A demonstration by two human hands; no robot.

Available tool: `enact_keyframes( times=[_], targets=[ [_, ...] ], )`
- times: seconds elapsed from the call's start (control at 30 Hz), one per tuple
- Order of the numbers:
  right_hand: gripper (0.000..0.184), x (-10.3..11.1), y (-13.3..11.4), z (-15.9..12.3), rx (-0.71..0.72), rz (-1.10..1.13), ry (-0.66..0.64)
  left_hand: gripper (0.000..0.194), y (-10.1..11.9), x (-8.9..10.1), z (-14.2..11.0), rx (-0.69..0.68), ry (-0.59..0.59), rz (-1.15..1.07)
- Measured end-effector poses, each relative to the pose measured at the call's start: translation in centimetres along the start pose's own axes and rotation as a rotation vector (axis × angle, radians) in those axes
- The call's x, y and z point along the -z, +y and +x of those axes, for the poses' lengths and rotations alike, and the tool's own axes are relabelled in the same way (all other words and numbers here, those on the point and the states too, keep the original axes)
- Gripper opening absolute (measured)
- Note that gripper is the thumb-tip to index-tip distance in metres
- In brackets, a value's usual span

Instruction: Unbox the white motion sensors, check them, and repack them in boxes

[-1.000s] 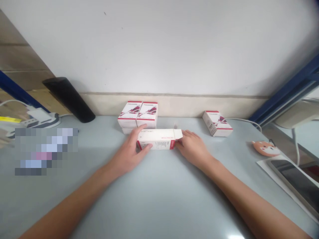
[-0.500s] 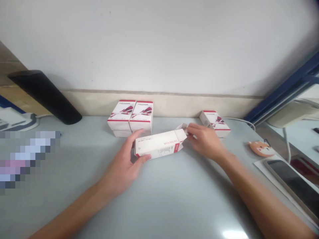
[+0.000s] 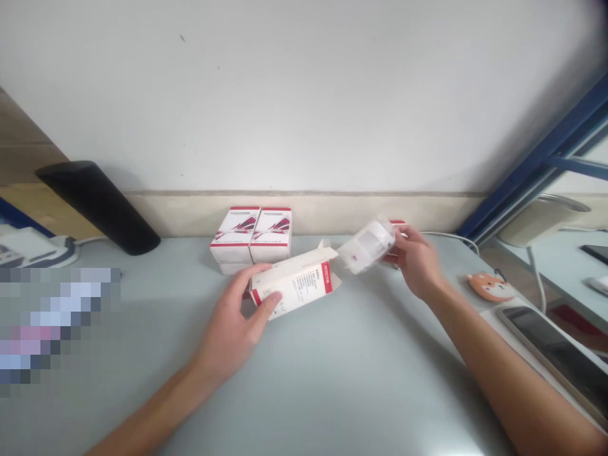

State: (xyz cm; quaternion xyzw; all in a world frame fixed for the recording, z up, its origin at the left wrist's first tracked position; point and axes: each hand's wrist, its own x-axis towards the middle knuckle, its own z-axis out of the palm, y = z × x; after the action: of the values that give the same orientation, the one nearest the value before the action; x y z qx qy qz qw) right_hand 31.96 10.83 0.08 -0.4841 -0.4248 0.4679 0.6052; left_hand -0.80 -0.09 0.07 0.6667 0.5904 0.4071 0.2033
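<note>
My left hand (image 3: 242,323) grips the closed end of a white and red cardboard box (image 3: 299,285) printed "DETECTOR". The box lies on its side, tilted, with its flaps open toward the right. Just past those flaps, my right hand (image 3: 415,256) holds a white detector (image 3: 368,244) in a clear plastic bag by its right end. The detector is fully outside the box. Behind the left hand stand white boxes (image 3: 256,231) with red and purple print, side by side and stacked. Another box behind my right hand is mostly hidden.
A black cylinder-like object (image 3: 102,209) leans at the back left. On the right lie an orange animal-face item (image 3: 491,287) and a phone (image 3: 551,342). A white cable runs along the wall, and a blue metal frame (image 3: 536,152) rises at the right.
My right hand has drawn the bagged detector out of the box and moved right with it. My left hand has turned the box so its printed side shows more.
</note>
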Motion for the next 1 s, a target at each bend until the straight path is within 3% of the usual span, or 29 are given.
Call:
enact_keyframes(
  times=[0.1,0.17,0.3,0.37,0.43,0.53,0.6,0.67,0.77,0.87,1.0],
  targets=[
    [0.022,0.5,-0.6,0.6,-0.040,0.107,0.117,0.034,-0.4,-0.3,-0.1,-0.118,0.016,0.081],
    [0.019,0.4,-1.1,0.5,-0.032,0.171,0.127,0.033,-0.5,-0.6,-0.4,-0.171,0.020,0.116],
    [0.018,-1.4,-1.7,-0.9,-0.082,0.275,0.009,0.032,0.6,-0.9,-1.2,-0.269,0.234,0.176],
    [0.022,-2.7,-1.9,-2.2,-0.115,0.302,-0.049,0.027,1.6,-0.9,-1.6,-0.299,0.307,0.063],
    [0.028,-4.1,-2.3,-3.8,-0.121,0.315,-0.099,0.026,2.7,-1.0,-2.0,-0.195,0.181,-0.230],
    [0.034,-5.8,-2.8,-6.3,-0.106,0.300,-0.182,0.042,3.9,-1.4,-2.4,0.158,-0.185,-0.712],
    [0.034,-6.6,-3.0,-7.9,-0.085,0.237,-0.226,0.054,4.2,-1.7,-2.6,0.323,-0.327,-0.886],
    [0.031,-7.1,-2.9,-9.0,-0.021,0.144,-0.238,0.058,4.2,-1.9,-2.6,0.400,-0.367,-0.973],
    [0.022,-7.3,-2.5,-10.0,0.119,0.031,-0.280,0.047,4.0,-2.0,-2.6,0.450,-0.349,-1.021],
    [0.030,-7.0,-2.3,-10.3,0.199,0.001,-0.388,0.038,3.6,-2.0,-2.7,0.461,-0.342,-1.041],
    [0.018,-6.9,-2.3,-10.5,0.283,-0.051,-0.407,0.028,3.0,-2.0,-2.8,0.453,-0.384,-1.126]
  ],
)
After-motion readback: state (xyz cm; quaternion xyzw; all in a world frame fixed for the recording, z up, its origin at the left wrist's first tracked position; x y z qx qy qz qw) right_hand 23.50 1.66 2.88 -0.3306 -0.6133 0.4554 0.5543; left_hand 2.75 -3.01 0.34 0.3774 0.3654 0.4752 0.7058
